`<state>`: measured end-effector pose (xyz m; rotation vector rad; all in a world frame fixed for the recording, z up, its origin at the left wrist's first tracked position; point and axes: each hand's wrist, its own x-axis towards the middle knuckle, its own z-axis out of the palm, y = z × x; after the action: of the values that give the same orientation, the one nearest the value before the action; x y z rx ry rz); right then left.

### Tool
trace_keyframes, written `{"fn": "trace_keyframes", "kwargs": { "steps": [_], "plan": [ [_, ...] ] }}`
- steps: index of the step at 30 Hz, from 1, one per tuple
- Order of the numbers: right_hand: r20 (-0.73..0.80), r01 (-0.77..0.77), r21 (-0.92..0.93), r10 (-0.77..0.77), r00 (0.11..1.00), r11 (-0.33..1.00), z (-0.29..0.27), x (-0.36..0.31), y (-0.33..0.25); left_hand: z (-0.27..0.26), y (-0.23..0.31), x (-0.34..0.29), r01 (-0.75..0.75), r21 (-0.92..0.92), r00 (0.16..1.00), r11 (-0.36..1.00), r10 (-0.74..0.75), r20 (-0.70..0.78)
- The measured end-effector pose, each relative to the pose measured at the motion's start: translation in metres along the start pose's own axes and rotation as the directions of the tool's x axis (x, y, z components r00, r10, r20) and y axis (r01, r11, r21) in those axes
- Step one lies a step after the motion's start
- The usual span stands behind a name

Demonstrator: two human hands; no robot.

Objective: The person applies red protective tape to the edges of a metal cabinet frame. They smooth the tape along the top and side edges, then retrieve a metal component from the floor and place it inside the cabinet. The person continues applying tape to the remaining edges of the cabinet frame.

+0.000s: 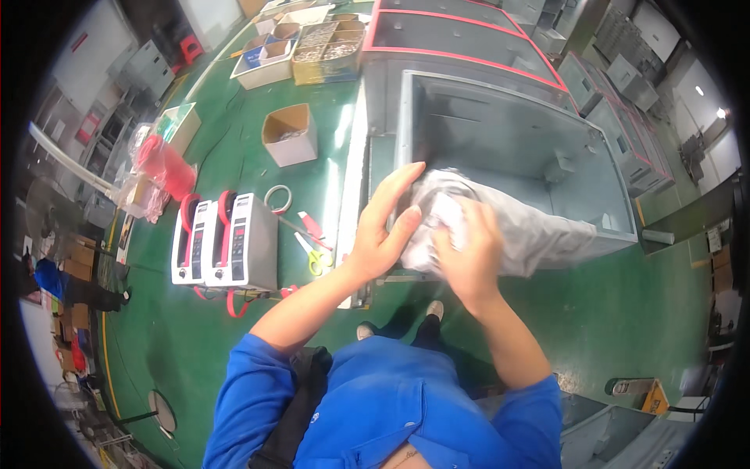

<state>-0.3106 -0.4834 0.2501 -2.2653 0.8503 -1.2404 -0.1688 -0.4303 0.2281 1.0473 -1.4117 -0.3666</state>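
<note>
A crumpled grey-white cloth is bunched over the near edge of an open grey metal cabinet that lies on its back. My right hand has its fingers closed on a whitish fold of this cloth. Beside it, my left hand is held upright with thumb and fingers apart, close against the cloth's left side. Whether the left palm touches the fabric is hard to tell. Part of the cabinet's near rim is hidden under the cloth.
On the green table to the left stand two white tape dispensers with red tape, scissors, a tape roll and a cardboard box. Farther back are partitioned parts boxes. Red-edged cabinets stand beyond. A person is at far left.
</note>
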Motion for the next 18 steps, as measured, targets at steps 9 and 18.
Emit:
{"fn": "trace_keyframes", "kwargs": {
  "steps": [9,18],
  "plan": [
    [0.077,0.095,0.646,-0.189,0.979,0.757,0.087,0.019,-0.081,-0.063,0.021,-0.064,0.151,-0.452,0.935,0.879,-0.276,-0.223],
    [0.188,0.576,0.312,-0.644,0.742,0.755,0.119,-0.018,-0.116,-0.137,0.03,-0.133,-0.038,-0.65,0.502,0.759,-0.548,-0.669]
  ]
}}
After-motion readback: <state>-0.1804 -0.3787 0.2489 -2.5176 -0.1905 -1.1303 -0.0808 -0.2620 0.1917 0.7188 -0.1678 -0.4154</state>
